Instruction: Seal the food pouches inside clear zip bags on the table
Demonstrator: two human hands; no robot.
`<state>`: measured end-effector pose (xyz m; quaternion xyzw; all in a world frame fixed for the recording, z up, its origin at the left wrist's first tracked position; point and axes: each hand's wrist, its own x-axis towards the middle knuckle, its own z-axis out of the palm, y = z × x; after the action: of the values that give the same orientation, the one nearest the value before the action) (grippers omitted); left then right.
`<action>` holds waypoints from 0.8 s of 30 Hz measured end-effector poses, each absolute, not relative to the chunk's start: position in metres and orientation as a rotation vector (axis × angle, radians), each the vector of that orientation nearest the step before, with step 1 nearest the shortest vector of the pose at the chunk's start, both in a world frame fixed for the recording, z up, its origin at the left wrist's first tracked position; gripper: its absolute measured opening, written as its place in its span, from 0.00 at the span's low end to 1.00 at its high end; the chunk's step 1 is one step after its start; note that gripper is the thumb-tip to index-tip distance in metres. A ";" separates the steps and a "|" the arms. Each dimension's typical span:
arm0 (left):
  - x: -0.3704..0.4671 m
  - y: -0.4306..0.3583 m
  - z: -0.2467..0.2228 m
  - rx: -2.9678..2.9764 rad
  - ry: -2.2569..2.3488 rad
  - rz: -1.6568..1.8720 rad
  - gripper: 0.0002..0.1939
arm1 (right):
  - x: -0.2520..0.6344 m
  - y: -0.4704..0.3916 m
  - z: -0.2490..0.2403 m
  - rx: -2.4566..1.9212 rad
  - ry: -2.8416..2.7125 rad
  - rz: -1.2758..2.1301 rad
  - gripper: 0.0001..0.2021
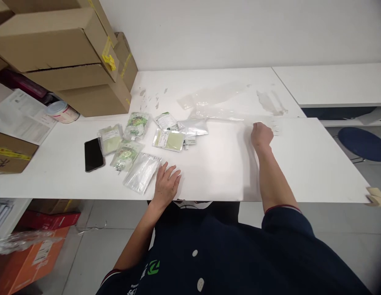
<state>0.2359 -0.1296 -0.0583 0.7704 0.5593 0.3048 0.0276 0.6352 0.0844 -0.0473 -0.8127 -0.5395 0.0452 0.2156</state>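
My left hand (167, 184) lies near the front edge of the table with its fingers apart, beside a stack of clear plastic bags (142, 174). My right hand (262, 135) is closed in a fist over the table farther right. A clear plastic bag (276, 128) with small black marks pokes out from under that fist. Left of centre are flat pouches with pale green contents (112, 139), a green-printed pouch (137, 125), another printed pouch (126, 155), a labelled green pouch (168, 139) and a silver pouch (194, 127).
A black phone (93, 155) lies left of the pouches. Cardboard boxes (64, 45) are piled at the back left, near a round tin (63, 112). Clear plastic film (215, 96) spreads along the back of the white table (208, 176). A blue stool (362, 143) stands right.
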 end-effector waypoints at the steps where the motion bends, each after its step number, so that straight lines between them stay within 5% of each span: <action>1: 0.238 -0.127 -0.057 2.331 1.707 0.970 0.12 | 0.627 0.071 -0.043 -2.083 -1.394 0.150 0.17; 8: 0.260 -0.097 -0.030 1.949 1.541 1.179 0.16 | 0.552 -0.041 -0.002 -1.156 -0.819 0.875 0.12; 14: 0.290 -0.082 -0.008 1.919 1.348 0.919 0.48 | 0.530 -0.067 0.013 -0.983 -0.689 1.249 0.16; 16: 0.298 -0.083 -0.010 1.965 1.325 0.904 0.52 | 0.525 -0.070 0.014 -0.981 -0.732 1.322 0.16; 24: 0.280 -0.082 -0.037 1.747 1.435 1.293 0.13 | 0.515 -0.067 0.003 -1.059 -0.734 1.403 0.17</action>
<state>0.2796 -0.0819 -0.0373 0.6468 0.5314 0.4785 0.2652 0.5152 -0.0668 0.0033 -0.4528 -0.3142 0.6003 0.5796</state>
